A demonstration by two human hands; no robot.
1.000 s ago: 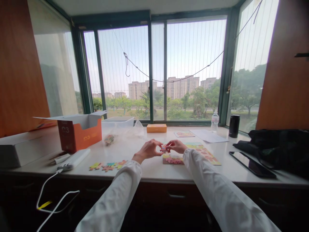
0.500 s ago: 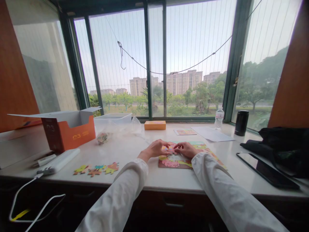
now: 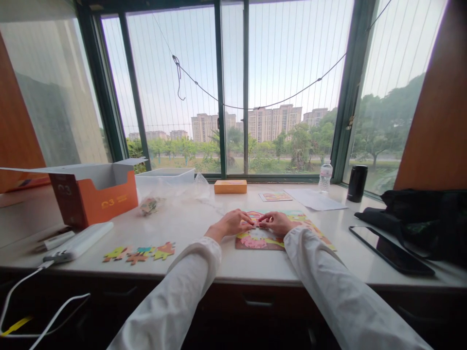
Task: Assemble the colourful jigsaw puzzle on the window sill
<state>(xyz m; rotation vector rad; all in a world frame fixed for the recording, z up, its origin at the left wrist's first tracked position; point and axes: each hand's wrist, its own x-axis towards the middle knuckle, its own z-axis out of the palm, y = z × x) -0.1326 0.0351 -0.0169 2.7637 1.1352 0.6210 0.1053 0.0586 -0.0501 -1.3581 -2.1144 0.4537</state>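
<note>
Pinching jigsaw piece [image 3: 257, 222] with left hand [image 3: 229, 224], right hand [image 3: 278, 223]; orange "C3" box [image 3: 105, 200] apart

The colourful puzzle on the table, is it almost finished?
Partly. Done: much of the colourful jigsaw puzzle lies joined, with a pink patch showing. In hand: the left hand and right hand meet over a small pink piece on it. Left: a row of loose multicoloured pieces, and what look like more in a clear plastic bag.
</note>
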